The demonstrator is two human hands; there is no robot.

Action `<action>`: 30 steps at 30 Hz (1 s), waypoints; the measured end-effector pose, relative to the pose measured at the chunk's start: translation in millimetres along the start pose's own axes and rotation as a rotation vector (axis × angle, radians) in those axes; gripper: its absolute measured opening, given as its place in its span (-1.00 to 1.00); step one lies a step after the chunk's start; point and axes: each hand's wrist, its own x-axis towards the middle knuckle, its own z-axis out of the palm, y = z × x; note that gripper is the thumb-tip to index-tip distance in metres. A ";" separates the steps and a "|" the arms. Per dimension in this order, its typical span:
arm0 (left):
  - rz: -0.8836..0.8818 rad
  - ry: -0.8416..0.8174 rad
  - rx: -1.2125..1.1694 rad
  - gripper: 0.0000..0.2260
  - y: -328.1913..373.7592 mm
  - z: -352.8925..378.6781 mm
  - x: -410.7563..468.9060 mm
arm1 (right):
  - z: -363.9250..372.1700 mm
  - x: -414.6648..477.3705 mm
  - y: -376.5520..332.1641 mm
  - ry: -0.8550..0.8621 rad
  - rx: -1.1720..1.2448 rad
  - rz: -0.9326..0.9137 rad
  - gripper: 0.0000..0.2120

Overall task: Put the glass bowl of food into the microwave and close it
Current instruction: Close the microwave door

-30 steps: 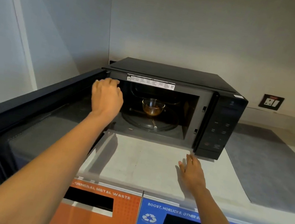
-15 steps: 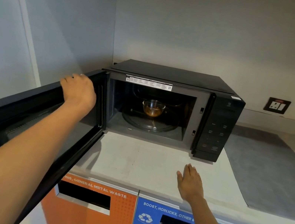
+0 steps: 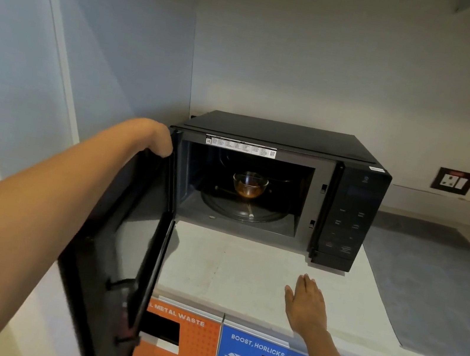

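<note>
A person's left hand (image 3: 157,140) is curled over the top edge of an open microwave door (image 3: 127,237), near its hinge side, fingers closed on the black panel. The door stands swung out toward the camera, its inner face turned to the right. Just right of that hand gapes the cavity of the black microwave (image 3: 282,185), and deep inside it, well beyond and to the right of the gripping hand, a glass bowl (image 3: 249,184) of brownish food sits upright on the round turntable (image 3: 242,210). Farther right runs the dark control panel (image 3: 350,215). Nearer the camera, the right hand (image 3: 305,307) lies flat and open, fingers spread, holding nothing, low over the pale bench (image 3: 227,270) in front of the microwave; whether it touches the surface cannot be told. Below the bench edge, labelled waste bins (image 3: 190,341) in orange and blue show their slots. With the bowl apparently already placed, closing the door looks to be what remains. The risks lie there: a grip so close to the hinge gives little leverage and puts fingers near the pinch line, so a quick swing could trap them. A hard slam might jolt the bowl and slop its contents, and a weak push may leave the latch uncaught.
</note>
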 end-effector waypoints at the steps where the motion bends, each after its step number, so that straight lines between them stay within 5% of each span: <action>1: 0.018 -0.002 -0.008 -0.65 4.7 0.4 -2.3 | -0.3 0.2 0.1 0.004 0.002 0.000 -0.42; 12: 0.133 0.192 -0.200 -0.66 59.7 33.0 -16.8 | -9.6 9.6 10.0 0.033 0.110 0.018 -0.49; 19: 0.413 0.337 -0.548 -0.70 87.6 74.1 -24.4 | -15.5 15.9 35.8 0.096 0.167 0.108 -0.48; 23: 0.585 0.473 -0.417 -0.60 104.1 98.9 -7.8 | -16.6 23.2 43.9 0.112 0.171 0.113 -0.46; 30: 0.547 0.622 -0.302 -0.52 136.4 110.1 21.5 | -15.8 37.2 44.6 0.133 0.259 0.138 -0.48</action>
